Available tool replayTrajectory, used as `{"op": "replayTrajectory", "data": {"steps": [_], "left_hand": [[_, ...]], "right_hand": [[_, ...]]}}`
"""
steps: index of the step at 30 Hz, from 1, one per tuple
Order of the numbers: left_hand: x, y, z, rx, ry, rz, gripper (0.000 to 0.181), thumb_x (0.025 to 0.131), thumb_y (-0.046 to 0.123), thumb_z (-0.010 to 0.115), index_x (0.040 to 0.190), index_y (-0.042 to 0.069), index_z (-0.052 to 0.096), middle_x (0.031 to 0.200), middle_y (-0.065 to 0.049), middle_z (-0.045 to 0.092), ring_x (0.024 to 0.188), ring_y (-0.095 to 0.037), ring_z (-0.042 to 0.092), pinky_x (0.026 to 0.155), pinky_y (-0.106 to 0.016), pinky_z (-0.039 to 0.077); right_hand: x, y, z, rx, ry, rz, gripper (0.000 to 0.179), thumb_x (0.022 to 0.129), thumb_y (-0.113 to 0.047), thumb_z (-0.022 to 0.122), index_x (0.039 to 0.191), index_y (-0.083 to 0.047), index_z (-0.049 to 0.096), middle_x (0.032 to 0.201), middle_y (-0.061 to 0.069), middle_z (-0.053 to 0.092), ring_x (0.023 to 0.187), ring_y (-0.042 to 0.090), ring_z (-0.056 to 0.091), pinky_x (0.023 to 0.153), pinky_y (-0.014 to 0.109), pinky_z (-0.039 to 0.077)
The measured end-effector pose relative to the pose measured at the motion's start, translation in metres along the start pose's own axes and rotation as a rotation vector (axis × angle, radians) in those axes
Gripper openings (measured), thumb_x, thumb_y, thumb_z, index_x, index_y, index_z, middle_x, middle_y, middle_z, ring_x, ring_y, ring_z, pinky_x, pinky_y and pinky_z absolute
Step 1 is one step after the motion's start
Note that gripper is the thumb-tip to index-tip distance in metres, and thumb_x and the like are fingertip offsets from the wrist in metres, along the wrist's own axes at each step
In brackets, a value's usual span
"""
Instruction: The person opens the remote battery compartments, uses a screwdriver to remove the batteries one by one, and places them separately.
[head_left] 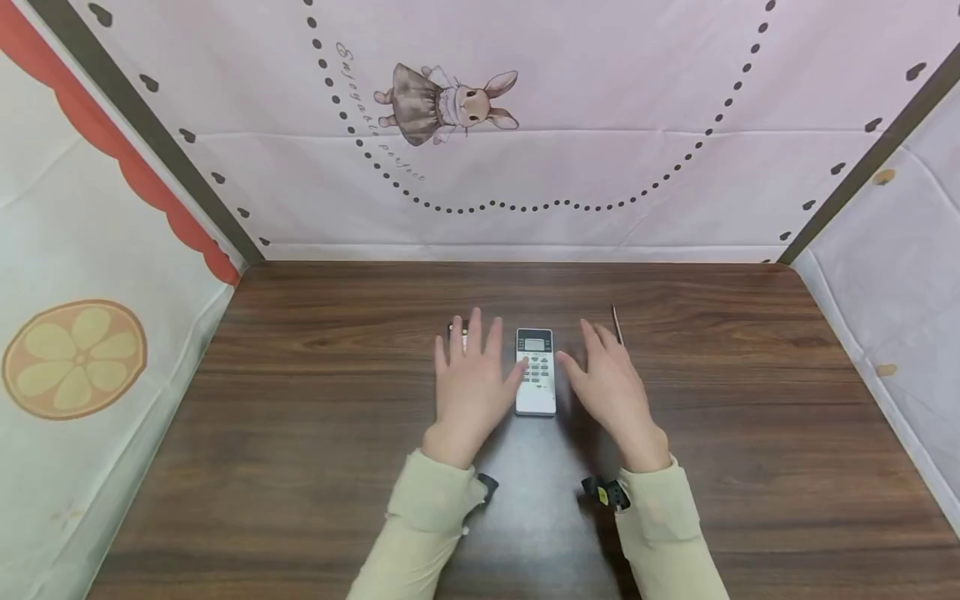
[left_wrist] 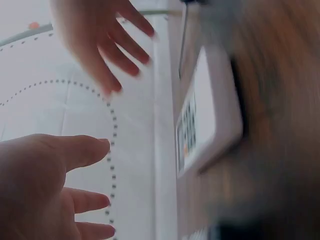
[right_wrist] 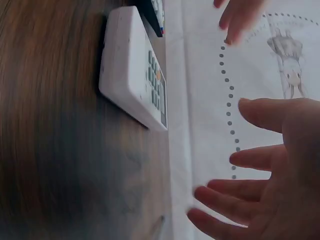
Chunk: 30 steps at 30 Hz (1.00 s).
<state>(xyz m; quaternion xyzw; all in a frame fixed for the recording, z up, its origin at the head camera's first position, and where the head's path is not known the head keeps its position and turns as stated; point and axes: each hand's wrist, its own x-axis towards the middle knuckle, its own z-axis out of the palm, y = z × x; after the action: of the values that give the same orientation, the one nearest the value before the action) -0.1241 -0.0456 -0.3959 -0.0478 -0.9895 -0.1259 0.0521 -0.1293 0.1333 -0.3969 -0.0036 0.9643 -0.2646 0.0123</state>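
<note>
A white air-conditioner remote (head_left: 536,398) with a small screen and several buttons lies face up on the table. To its left, my left hand (head_left: 471,392) hovers with spread fingers, its thumb overlapping the remote's edge in the head view. My right hand (head_left: 613,387) is raised on the other side, fingers extended and holding nothing. Both wrist views show the hands apart from the remote (left_wrist: 207,107). Beneath the left fingers, mostly hidden, lies a dark object with buttons (right_wrist: 153,14). A thin stick-like item (head_left: 617,323) lies beyond the right fingers, partly covered.
The brown wooden table (head_left: 315,433) meets a pale fabric backdrop (head_left: 600,100) with a printed rabbit and dotted line. More printed fabric (head_left: 67,483) borders the left side, and a white sheet (head_left: 900,275) the right.
</note>
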Motion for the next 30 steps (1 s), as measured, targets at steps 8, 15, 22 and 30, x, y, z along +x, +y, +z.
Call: {"op": "replayTrajectory", "data": {"steps": [8, 15, 22, 30], "left_hand": [[-0.015, 0.025, 0.025, -0.171, -0.055, 0.032, 0.055, 0.087, 0.044, 0.05, 0.129, 0.009, 0.046, 0.111, -0.012, 0.057, 0.093, -0.026, 0.058, 0.074, -0.04, 0.049], [-0.013, 0.033, 0.033, -0.152, -0.031, 0.047, 0.051, 0.087, 0.04, 0.051, 0.125, 0.006, 0.048, 0.123, -0.013, 0.049, 0.1, -0.03, 0.054, 0.08, -0.041, 0.047], [-0.016, 0.034, 0.039, -0.167, -0.08, 0.031, 0.059, 0.085, 0.042, 0.053, 0.128, 0.002, 0.045, 0.135, -0.018, 0.037, 0.108, -0.034, 0.045, 0.088, -0.042, 0.042], [-0.015, 0.039, 0.044, -0.22, -0.121, 0.025, 0.062, 0.083, 0.039, 0.058, 0.132, 0.005, 0.042, 0.14, -0.018, 0.03, 0.109, -0.03, 0.042, 0.083, -0.041, 0.043]], "right_hand": [[0.001, 0.013, 0.019, 0.181, -0.164, 0.085, 0.064, 0.089, -0.047, 0.045, 0.139, -0.009, 0.029, 0.11, 0.014, 0.059, 0.095, 0.025, 0.057, 0.084, 0.047, 0.043], [0.008, 0.011, 0.027, 0.208, -0.173, 0.075, 0.062, 0.089, -0.045, 0.046, 0.133, -0.002, 0.037, 0.113, 0.017, 0.057, 0.088, 0.023, 0.06, 0.081, 0.044, 0.045], [0.008, 0.009, 0.032, 0.267, -0.173, 0.089, 0.044, 0.089, -0.043, 0.047, 0.11, -0.007, 0.06, 0.092, 0.008, 0.064, 0.071, 0.015, 0.06, 0.066, 0.035, 0.048], [0.011, 0.019, 0.037, 0.542, -0.243, 0.155, 0.046, 0.089, -0.037, 0.051, 0.113, 0.001, 0.059, 0.098, 0.014, 0.064, 0.075, 0.015, 0.064, 0.069, 0.03, 0.052]]}}
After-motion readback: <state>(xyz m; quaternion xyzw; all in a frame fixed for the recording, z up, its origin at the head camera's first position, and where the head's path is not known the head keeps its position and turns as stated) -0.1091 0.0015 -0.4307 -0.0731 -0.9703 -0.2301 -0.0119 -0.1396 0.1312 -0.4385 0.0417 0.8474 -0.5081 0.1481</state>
